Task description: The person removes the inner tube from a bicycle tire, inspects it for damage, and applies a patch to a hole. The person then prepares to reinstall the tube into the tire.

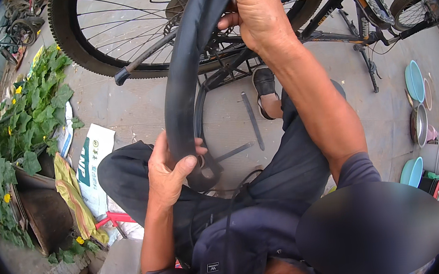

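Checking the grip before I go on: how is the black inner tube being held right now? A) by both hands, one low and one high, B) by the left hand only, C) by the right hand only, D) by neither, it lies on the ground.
A: the left hand grips the lower part of the black inner tube, while the right hand clasps its upper end.

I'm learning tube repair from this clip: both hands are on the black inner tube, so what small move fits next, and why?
Probably slide the left hand a little way up the inner tube and feed the next section round. Both hands already grip it, the right hand high near the bicycle wheel, the left low over the lap, so the stretch arching between them is the part on show.
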Available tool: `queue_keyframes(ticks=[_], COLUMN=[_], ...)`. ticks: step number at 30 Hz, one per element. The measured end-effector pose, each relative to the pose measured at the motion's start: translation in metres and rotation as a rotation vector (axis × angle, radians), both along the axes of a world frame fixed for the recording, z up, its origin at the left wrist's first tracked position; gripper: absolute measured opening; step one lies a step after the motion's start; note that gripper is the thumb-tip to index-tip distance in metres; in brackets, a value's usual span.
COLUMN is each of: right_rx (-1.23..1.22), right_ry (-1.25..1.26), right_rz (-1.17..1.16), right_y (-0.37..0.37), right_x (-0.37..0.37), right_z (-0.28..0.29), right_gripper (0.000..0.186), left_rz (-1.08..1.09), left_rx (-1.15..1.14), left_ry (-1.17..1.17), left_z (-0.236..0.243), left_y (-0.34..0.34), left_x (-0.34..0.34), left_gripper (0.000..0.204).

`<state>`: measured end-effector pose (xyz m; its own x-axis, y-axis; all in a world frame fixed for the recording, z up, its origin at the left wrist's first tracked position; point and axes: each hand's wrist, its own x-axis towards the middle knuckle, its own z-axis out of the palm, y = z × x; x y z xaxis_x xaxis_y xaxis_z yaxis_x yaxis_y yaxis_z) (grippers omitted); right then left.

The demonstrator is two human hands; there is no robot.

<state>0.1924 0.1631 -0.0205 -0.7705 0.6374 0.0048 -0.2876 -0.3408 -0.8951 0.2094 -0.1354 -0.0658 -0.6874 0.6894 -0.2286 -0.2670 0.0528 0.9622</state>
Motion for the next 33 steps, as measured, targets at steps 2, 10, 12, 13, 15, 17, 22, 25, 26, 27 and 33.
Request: queue_keyframes(ticks=[2,10,12,13,15,17,22,25,26,27,33], right_rx=[0.031,0.205,0.212,0.183,0.125,0.289,0.150,0.025,0.006,-0.013,-0.002], right_ry=[-0.027,-0.236,-0.178,-0.200,-0.243,-0.041,-0.107,-0.048,-0.057,-0.065,-0.071], right_rz=[-0.087,-0.087,0.013,0.073,0.195,0.334,0.585,0.648,0.621,0.594,0.498], right_y=[-0.008,-0.015,-0.006,0.001,0.011,0.017,0.009,-0.005,-0.009,-0.011,-0.020], right_x=[0.001,0.012,0.014,0.014,0.016,0.025,0.031,0.031,0.029,0.028,0.023], right_z=[0.003,0.019,0.011,0.010,0.010,0.000,-0.024,-0.034,-0.036,-0.037,-0.036], right_gripper=[0.018,0.025,0.029,0.029,0.028,0.065,0.063,0.051,0.047,0.043,0.034], left_rz=[0.131,0.335,0.354,0.322,0.262,0.181,0.096,0.105,0.109,0.113,0.257], left_rx=[0.008,-0.233,-0.192,-0.059,0.084,0.168,0.287,0.254,0.252,0.251,0.142], left_ry=[0.182,0.972,0.840,0.558,0.166,-0.062,-0.210,-0.257,-0.258,-0.258,0.128], left_z=[0.013,0.008,0.002,0.003,0.016,0.027,0.024,0.024,0.023,0.021,0.018], left_y=[0.034,0.103,0.107,0.106,0.102,0.091,0.082,0.083,0.082,0.082,0.091], left_x=[-0.002,-0.015,-0.017,-0.019,-0.025,-0.035,-0.038,-0.035,-0.035,-0.036,-0.031], left_gripper=[0.074,0.028,0.014,0.023,0.025,0.028,0.031,0.034,0.034,0.034,0.030])
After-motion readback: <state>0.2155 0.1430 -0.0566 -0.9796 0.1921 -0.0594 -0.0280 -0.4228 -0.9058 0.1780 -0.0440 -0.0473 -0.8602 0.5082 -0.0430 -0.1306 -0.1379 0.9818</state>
